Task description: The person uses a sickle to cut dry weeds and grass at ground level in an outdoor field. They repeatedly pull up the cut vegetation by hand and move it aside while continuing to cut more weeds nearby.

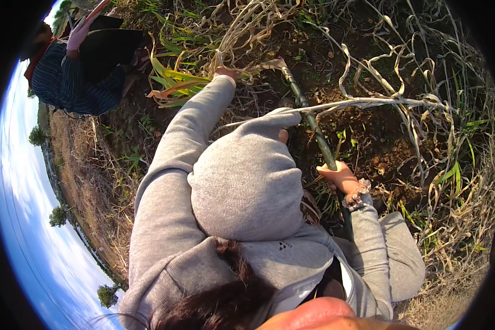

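My right hand (339,176) is closed round a long dark green stalk or pole (322,144), whose upper part slants up and to the left over bare soil. A pale, papery piece hangs at the top end of it. At the upper middle my left hand (226,73) is at the base of a bundle of dry stalks (218,57), seemingly gripping it; the fingers are mostly hidden behind the sleeve and stalks. Green and yellow leaves (177,78) spread just left of that hand. A pale dry stalk (354,103) crosses in front of the green one.
Another person in a dark striped top (82,82) bends over at the upper left, one gloved hand (78,35) on a long reddish item. Tangled dry stalks (396,82) cover the right side. Dark soil (375,140) with small green shoots lies beyond my right hand.
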The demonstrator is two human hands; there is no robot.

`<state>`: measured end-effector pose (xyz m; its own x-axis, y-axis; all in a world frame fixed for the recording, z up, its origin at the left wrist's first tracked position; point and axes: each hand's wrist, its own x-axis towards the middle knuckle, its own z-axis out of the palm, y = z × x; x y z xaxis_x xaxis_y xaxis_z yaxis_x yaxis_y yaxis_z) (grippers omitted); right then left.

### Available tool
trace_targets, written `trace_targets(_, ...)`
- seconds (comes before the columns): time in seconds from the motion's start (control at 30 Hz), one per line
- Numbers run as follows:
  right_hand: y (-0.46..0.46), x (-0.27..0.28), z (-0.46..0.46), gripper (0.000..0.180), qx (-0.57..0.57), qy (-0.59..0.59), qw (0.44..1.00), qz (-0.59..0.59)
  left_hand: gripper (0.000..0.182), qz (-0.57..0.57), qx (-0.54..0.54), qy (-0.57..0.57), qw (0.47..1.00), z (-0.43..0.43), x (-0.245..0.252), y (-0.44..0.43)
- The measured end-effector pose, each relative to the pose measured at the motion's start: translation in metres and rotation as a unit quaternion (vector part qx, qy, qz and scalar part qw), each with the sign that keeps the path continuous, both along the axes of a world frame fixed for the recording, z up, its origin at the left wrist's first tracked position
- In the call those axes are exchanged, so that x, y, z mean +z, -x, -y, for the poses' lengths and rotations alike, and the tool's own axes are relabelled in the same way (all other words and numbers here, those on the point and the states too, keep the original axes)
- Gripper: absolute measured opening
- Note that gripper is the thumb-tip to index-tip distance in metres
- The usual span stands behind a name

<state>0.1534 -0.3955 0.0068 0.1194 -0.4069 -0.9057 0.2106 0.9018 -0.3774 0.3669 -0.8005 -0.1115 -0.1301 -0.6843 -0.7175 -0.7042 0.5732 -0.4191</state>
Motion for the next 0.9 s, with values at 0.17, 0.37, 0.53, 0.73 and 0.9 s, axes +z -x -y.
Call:
trace_targets(0.17, 0.024, 0.073, -0.091, 0.020, -0.101, -0.020, 0.994, -0.034, 0.038, 0.087, -0.171, -0.037, 0.981, -0.008, 0.010, -0.017)
trace_targets(0.37, 0.025, 0.080, -0.075, 0.020, -0.170, 0.040, 0.984, -0.032, 0.039, 0.073, -0.156, -0.032, 0.985, -0.033, 0.005, -0.041)
trace_targets(0.53, 0.009, 0.063, -0.018, 0.018, -0.098, 0.116, 0.988, -0.009, 0.058, 0.061, -0.104, 0.001, 0.993, -0.069, 0.020, -0.070)
trace_targets(0.73, -0.014, 0.016, 0.066, 0.023, 0.041, 0.091, 0.994, -0.036, 0.086, 0.046, -0.079, 0.013, 0.996, -0.072, 0.042, -0.073)
trace_targets(0.9, -0.021, -0.002, 0.083, 0.024, -0.041, 0.080, 0.996, 0.019, 0.098, -0.015, -0.082, 0.033, 0.996, -0.059, 0.041, -0.074)
